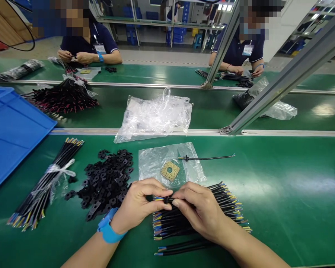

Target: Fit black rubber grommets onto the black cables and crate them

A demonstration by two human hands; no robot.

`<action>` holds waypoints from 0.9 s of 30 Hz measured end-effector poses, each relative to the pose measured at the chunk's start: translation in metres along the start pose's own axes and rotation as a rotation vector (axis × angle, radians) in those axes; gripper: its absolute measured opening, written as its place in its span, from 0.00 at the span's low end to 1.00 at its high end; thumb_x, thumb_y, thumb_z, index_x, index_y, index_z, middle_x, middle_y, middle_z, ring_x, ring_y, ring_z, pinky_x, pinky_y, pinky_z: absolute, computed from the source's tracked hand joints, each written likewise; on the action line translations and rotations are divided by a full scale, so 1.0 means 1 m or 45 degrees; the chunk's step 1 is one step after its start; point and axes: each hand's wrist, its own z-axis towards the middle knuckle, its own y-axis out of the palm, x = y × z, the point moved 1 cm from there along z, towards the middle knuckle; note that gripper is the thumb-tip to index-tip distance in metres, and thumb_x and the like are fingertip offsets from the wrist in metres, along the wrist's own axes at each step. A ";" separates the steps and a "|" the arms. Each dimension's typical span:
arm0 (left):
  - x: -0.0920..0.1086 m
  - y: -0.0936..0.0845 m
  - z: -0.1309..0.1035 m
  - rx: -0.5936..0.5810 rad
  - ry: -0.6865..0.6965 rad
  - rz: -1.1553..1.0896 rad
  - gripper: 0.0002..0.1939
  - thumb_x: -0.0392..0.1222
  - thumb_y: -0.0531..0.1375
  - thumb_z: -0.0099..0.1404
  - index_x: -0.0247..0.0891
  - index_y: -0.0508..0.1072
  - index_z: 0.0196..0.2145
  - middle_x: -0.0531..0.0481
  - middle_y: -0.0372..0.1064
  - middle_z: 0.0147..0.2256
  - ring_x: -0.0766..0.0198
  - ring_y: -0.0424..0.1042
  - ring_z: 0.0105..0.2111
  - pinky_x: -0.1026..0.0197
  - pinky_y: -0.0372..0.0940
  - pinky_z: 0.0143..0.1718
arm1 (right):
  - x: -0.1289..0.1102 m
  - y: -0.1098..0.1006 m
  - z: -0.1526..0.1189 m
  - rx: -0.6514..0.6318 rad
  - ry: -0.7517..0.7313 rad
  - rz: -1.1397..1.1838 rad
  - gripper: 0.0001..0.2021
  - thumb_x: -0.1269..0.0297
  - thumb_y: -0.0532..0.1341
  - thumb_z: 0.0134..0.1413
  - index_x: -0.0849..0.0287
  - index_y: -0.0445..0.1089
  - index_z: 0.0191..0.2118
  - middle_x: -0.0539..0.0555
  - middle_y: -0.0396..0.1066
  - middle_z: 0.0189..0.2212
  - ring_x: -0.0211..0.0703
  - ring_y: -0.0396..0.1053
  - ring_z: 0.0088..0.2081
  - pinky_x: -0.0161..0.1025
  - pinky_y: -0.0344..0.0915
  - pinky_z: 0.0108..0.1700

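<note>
My left hand (pixel 145 199) pinches a small black rubber grommet (pixel 166 200) around the end of a black cable, where coloured wires stick out. From the other side, my right hand (pixel 198 204) grips the black cable (pixel 170 200) close to the grommet. Under both hands lies a row of cut black cables (pixel 226 203) with blue, yellow and brown wire ends. A heap of loose black grommets (pixel 108 182) sits left of my left hand. Beyond my hands, one cable with a grommet on it (pixel 212 158) rests partly on a clear zip bag (pixel 150 160).
A tan square pad with a hole (pixel 170 171) lies on the zip bag. A tied cable bundle (pixel 44 186) and a blue bin (pixel 13 126) are at left. Clear plastic bags (pixel 159 115) straddle a metal rail. A slanted metal post (pixel 276 82) rises at right. Two people work opposite.
</note>
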 end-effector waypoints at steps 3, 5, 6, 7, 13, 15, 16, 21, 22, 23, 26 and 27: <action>-0.002 0.003 0.000 -0.031 -0.048 -0.008 0.11 0.48 0.76 0.55 0.52 0.87 0.37 0.45 0.82 0.31 0.58 0.80 0.30 0.59 0.74 0.34 | 0.001 0.003 -0.001 -0.022 0.040 0.050 0.11 0.67 0.58 0.72 0.60 0.76 0.38 0.52 0.73 0.28 0.36 0.70 0.28 0.32 0.69 0.32; -0.003 0.004 0.000 -0.032 -0.065 -0.010 0.11 0.49 0.76 0.54 0.52 0.87 0.37 0.45 0.82 0.31 0.58 0.79 0.30 0.58 0.74 0.35 | 0.001 0.006 -0.001 -0.015 0.064 0.073 0.12 0.65 0.58 0.72 0.59 0.76 0.37 0.51 0.72 0.27 0.36 0.70 0.28 0.32 0.68 0.31; -0.003 0.004 0.000 -0.032 -0.070 -0.014 0.11 0.49 0.76 0.54 0.52 0.87 0.37 0.45 0.82 0.31 0.58 0.79 0.30 0.58 0.74 0.35 | 0.002 0.006 -0.002 -0.007 0.072 0.086 0.13 0.65 0.58 0.72 0.60 0.76 0.36 0.51 0.72 0.27 0.36 0.69 0.28 0.32 0.68 0.31; -0.003 0.005 0.000 -0.030 -0.075 -0.020 0.11 0.49 0.76 0.54 0.52 0.87 0.37 0.45 0.82 0.31 0.58 0.79 0.30 0.58 0.74 0.35 | 0.002 0.007 -0.002 0.002 0.078 0.100 0.13 0.64 0.57 0.73 0.60 0.76 0.36 0.51 0.72 0.26 0.36 0.69 0.28 0.32 0.68 0.31; -0.005 0.008 0.001 -0.020 -0.079 -0.060 0.12 0.52 0.76 0.53 0.50 0.87 0.35 0.45 0.80 0.30 0.60 0.76 0.29 0.58 0.74 0.35 | 0.006 0.012 -0.003 0.009 0.109 0.139 0.15 0.62 0.57 0.73 0.59 0.77 0.35 0.51 0.72 0.25 0.36 0.70 0.27 0.32 0.69 0.31; -0.005 0.006 0.002 -0.040 -0.053 -0.038 0.12 0.53 0.76 0.54 0.50 0.87 0.36 0.45 0.80 0.31 0.60 0.76 0.30 0.57 0.74 0.37 | 0.005 0.012 -0.002 0.030 0.059 0.104 0.15 0.61 0.57 0.74 0.59 0.77 0.36 0.51 0.73 0.26 0.36 0.71 0.27 0.31 0.70 0.31; -0.005 0.002 0.002 -0.065 -0.032 -0.009 0.14 0.54 0.76 0.53 0.51 0.87 0.38 0.45 0.80 0.34 0.58 0.77 0.33 0.57 0.74 0.39 | 0.005 0.010 -0.001 0.047 0.018 0.064 0.15 0.60 0.57 0.74 0.59 0.77 0.37 0.52 0.74 0.27 0.36 0.72 0.28 0.31 0.71 0.31; -0.001 -0.041 0.003 0.257 0.170 0.207 0.30 0.63 0.72 0.55 0.50 0.82 0.53 0.44 0.77 0.49 0.52 0.76 0.45 0.55 0.72 0.47 | 0.007 -0.007 0.003 0.156 -0.160 -0.279 0.13 0.61 0.57 0.74 0.59 0.77 0.40 0.54 0.77 0.31 0.37 0.76 0.31 0.32 0.74 0.35; -0.001 -0.052 0.004 0.446 0.159 0.342 0.25 0.62 0.68 0.62 0.49 0.82 0.53 0.44 0.76 0.49 0.54 0.75 0.44 0.55 0.71 0.47 | 0.012 -0.013 0.003 0.172 -0.168 -0.352 0.13 0.61 0.58 0.74 0.59 0.78 0.41 0.54 0.78 0.31 0.37 0.77 0.32 0.33 0.74 0.36; -0.001 -0.063 0.004 0.641 0.128 0.517 0.21 0.59 0.65 0.67 0.47 0.82 0.51 0.45 0.76 0.47 0.55 0.75 0.43 0.56 0.70 0.48 | 0.018 -0.018 0.003 0.180 -0.165 -0.427 0.12 0.62 0.58 0.73 0.58 0.78 0.42 0.54 0.78 0.32 0.38 0.77 0.33 0.34 0.75 0.37; -0.005 -0.085 0.006 0.910 0.041 1.010 0.16 0.53 0.60 0.72 0.43 0.83 0.45 0.45 0.77 0.43 0.53 0.75 0.45 0.53 0.67 0.52 | 0.045 -0.034 0.003 0.156 -0.113 -0.633 0.11 0.64 0.58 0.73 0.57 0.78 0.45 0.55 0.80 0.36 0.42 0.78 0.38 0.39 0.74 0.41; -0.007 -0.088 0.007 0.893 0.023 1.141 0.16 0.53 0.60 0.72 0.42 0.83 0.44 0.44 0.77 0.43 0.52 0.74 0.46 0.51 0.66 0.52 | 0.055 -0.038 0.003 0.141 -0.089 -0.686 0.11 0.64 0.57 0.73 0.57 0.78 0.46 0.55 0.80 0.37 0.43 0.78 0.39 0.39 0.74 0.40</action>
